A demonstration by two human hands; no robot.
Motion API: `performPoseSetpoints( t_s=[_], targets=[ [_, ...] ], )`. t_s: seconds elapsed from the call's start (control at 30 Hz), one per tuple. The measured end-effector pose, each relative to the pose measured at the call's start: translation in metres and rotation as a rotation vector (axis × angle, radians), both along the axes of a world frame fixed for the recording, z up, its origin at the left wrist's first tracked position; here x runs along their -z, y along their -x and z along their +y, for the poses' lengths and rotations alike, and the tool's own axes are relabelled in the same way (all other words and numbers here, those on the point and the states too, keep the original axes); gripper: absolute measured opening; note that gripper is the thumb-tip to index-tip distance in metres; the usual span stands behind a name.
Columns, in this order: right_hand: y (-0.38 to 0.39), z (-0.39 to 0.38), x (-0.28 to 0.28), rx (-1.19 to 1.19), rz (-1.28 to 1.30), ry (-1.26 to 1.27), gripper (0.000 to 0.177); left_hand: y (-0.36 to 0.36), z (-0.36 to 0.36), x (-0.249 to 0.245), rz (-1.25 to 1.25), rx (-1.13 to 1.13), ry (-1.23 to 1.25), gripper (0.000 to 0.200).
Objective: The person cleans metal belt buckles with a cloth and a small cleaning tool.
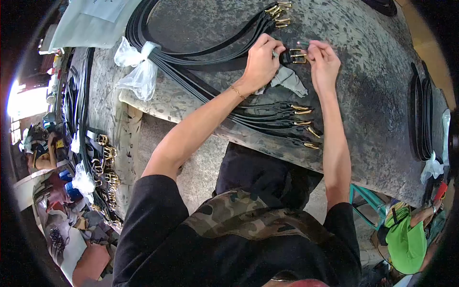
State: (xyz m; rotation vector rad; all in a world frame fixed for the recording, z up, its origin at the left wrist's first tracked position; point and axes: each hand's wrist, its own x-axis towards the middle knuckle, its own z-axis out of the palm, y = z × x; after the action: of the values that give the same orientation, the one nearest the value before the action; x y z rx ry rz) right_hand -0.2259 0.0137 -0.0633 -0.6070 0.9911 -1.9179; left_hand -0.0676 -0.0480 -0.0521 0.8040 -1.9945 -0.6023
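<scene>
My left hand point(262, 61) is closed on a black belt point(227, 64) near its buckle end. The belt's gold buckle point(299, 56) lies between my two hands. My right hand point(324, 62) is at the right of that buckle, thumb and fingers pinched round a small greenish thing point(303, 44) too small to name. Beneath my left hand is a crumpled grey cloth point(288, 81). The belt lies with a bundle of black belts point(191, 57), tied by clear plastic point(146, 55). More gold buckles show at the top point(279, 14) and below my hands point(302, 122).
The work table point(377, 138) has a worn, stained grey surface. Coiled black straps point(420, 112) lie at its right edge. Belts with gold buckles point(107, 162) hang at the left, near leather scraps point(91, 263). Other people point(43, 150) are at the far left and lower right.
</scene>
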Motion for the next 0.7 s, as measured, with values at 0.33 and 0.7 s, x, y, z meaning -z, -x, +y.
performPoseSetpoints(
  t_s=[0.33,0.7],
  targets=[
    [-0.016,0.003,-0.005,0.090,0.755,-0.178,0.007,-0.001,0.000,0.001,-0.096,0.020,-0.012,0.013],
    [-0.020,0.003,-0.010,0.139,0.878,-0.178,0.009,0.000,0.000,0.000,-0.109,0.017,-0.040,0.008]
  ],
)
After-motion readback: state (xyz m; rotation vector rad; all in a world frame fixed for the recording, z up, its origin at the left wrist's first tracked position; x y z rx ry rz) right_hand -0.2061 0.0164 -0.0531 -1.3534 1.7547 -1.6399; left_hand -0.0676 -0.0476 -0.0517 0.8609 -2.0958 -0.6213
